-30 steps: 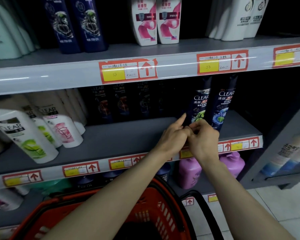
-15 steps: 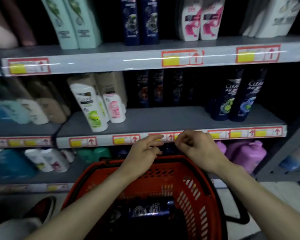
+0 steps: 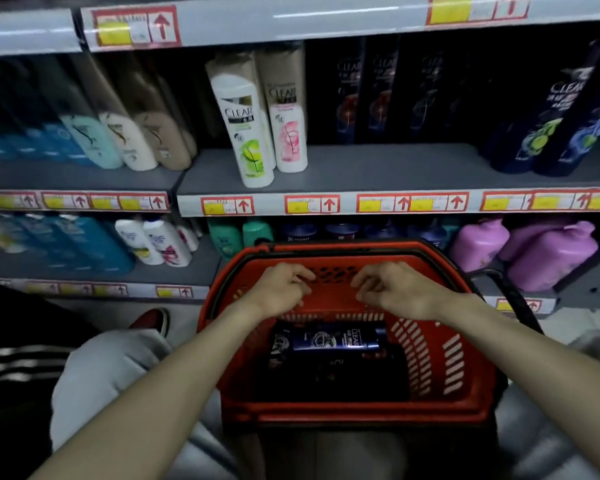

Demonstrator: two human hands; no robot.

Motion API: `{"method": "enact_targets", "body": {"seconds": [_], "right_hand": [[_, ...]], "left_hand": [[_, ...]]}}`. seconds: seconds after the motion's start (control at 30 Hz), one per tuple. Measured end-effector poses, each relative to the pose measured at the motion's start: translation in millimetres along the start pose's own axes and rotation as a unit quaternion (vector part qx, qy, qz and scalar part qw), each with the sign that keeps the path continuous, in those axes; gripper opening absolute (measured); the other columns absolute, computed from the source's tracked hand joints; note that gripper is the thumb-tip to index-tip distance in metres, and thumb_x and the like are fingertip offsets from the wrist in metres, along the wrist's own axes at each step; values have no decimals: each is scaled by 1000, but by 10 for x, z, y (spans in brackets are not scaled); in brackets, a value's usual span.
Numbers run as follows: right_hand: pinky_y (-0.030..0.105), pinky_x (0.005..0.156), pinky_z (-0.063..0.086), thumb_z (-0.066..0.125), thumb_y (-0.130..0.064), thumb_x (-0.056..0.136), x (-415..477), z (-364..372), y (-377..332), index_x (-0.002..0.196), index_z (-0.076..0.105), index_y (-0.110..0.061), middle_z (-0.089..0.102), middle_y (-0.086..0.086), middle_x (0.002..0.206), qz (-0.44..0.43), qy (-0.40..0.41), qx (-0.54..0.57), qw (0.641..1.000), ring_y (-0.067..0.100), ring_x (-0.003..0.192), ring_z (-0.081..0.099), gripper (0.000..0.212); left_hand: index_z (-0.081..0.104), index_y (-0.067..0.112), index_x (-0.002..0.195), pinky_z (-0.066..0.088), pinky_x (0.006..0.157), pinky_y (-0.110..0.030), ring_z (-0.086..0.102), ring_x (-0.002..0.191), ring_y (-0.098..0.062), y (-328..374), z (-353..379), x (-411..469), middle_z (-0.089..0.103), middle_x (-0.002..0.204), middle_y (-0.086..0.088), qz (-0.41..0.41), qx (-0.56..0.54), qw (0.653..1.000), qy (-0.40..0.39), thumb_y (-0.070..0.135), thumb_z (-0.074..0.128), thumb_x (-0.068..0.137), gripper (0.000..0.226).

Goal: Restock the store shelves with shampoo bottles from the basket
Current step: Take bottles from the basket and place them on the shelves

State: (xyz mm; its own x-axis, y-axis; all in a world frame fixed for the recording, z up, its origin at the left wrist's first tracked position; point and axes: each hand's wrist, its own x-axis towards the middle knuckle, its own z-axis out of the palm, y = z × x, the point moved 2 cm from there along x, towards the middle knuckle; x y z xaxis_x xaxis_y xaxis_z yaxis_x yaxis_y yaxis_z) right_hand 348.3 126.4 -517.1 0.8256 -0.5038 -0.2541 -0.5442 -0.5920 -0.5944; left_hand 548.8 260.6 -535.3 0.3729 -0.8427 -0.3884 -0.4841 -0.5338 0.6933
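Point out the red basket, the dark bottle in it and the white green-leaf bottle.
red basket (image 3: 354,408), head view, near rim.
dark bottle (image 3: 336,339), head view, label.
white green-leaf bottle (image 3: 246,133), head view, front label.

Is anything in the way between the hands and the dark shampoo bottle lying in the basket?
Nothing visible. The left hand and right hand hang above the red basket, fingers loosely curled and empty, and the dark shampoo bottle lies on its side below them, uncovered. The basket is open at the top.
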Motion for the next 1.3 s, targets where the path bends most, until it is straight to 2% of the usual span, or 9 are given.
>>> {"method": "enact_targets", "body": {"seconds": [0.37,0.5,0.6,0.73,0.83,0.9,1.03,1.2,1.3], "right_hand": [[31,91,52,65,-27,96,595,845,904,130,67,-8,67,13,128,235,-146,-32,960,31,116,66,39],[33,92,50,62,-27,95,576,1201,1318,137,58,-5,61,21,136,356,-78,63,929,33,120,62,48],[34,90,51,62,-29,98,583,1436,1470,132,61,-5,65,18,128,386,-67,121,912,32,111,64,42],[44,98,55,65,-34,99,576,1615,1520,126,63,-9,70,14,117,411,-53,252,875,29,103,68,37],[50,105,51,69,-42,95,620,1691,1534,131,60,-12,68,14,125,431,-70,322,840,32,112,67,48],[47,106,51,74,-43,91,689,1710,1498,135,60,-11,68,15,127,438,-58,357,823,31,111,67,55],[32,99,50,79,-38,88,799,1643,1271,136,57,-5,60,12,141,406,-30,339,848,29,116,64,62],[7,56,49,85,0,77,860,1425,710,114,63,-14,69,7,113,294,56,319,899,3,82,70,45],[21,89,57,85,-1,78,847,1132,328,128,62,-16,70,5,119,214,34,293,931,18,110,67,57]], "left_hand": [[48,0,145,55,97,-41,67,114,-34,-760,401,473,61,137,-19,-266,124,943,-155,20,40,108,43],[54,0,142,45,104,-35,56,131,-32,-1080,645,526,54,149,-16,-247,218,924,-194,19,43,108,40],[58,0,132,49,96,-33,61,119,-31,-1278,866,521,53,144,-20,-292,173,908,-245,21,44,110,34],[40,-1,152,40,111,-34,46,143,-32,-1428,1041,524,43,157,-20,-302,138,917,-221,19,40,111,45],[50,0,146,51,87,-29,57,134,-30,-1464,1059,525,56,148,-16,-303,130,926,-186,20,53,107,44],[51,1,145,51,89,-29,57,133,-30,-1485,1042,523,55,148,-16,-302,138,926,-181,26,59,104,48],[57,6,141,48,105,-34,59,130,-31,-1448,883,472,58,144,-17,-312,153,931,-113,36,72,93,58],[68,13,125,53,98,-30,65,122,-28,-1033,460,422,67,131,-11,-251,221,942,-22,39,82,79,55],[74,14,112,58,84,-29,71,107,-26,-648,140,336,74,113,-8,-209,261,942,6,38,97,58,64]]}}
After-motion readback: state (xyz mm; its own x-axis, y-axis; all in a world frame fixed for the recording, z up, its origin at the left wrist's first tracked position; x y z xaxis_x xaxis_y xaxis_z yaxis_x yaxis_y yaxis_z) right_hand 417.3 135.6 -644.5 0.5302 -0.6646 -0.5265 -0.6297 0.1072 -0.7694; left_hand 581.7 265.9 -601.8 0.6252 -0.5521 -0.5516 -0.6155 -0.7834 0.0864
